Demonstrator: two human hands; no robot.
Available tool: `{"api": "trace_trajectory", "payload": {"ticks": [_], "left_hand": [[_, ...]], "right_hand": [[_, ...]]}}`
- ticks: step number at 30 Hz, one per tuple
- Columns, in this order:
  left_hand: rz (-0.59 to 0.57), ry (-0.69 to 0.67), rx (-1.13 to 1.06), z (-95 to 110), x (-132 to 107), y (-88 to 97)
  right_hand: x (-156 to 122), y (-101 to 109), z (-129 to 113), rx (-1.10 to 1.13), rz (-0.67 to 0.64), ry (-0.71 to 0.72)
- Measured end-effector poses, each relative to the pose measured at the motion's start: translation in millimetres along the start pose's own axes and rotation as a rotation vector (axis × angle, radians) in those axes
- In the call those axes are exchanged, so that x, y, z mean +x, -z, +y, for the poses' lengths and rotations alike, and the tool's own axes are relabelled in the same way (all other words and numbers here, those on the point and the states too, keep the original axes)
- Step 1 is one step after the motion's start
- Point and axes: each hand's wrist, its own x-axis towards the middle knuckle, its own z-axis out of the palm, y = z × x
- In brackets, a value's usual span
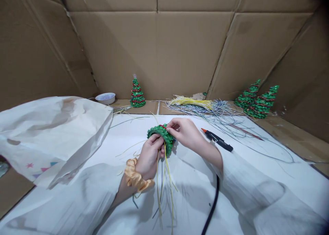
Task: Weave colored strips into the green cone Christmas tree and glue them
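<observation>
My left hand is closed around a half-built green beaded tree piece with a red row, held just above the white table cover. Several yellow and blue strands hang from its underside past my wrist, which wears a gold scrunchie. My right hand pinches the top right edge of the same piece with fingertips pressed together. Both arms are in white sleeves.
A finished green and red tree stands at the back by a white bowl. Two more trees lean at the right. A bundle of yellow and blue strands, a black glue gun with cable, and a white paper bag lie around. Cardboard walls enclose everything.
</observation>
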Motion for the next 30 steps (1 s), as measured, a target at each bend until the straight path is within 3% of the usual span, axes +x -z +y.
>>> {"api": "trace_trajectory", "payload": {"ticks": [11, 30], "left_hand": [[0.024, -0.017, 0.006, -2, 3, -3.0], [0.055, -0.040, 0.002, -1, 4, -5.3]], "right_hand": [[-24, -16, -4, 0.066, 0.155, -0.001], [-32, -25, -5, 0.138, 0.199, -0.002]]}}
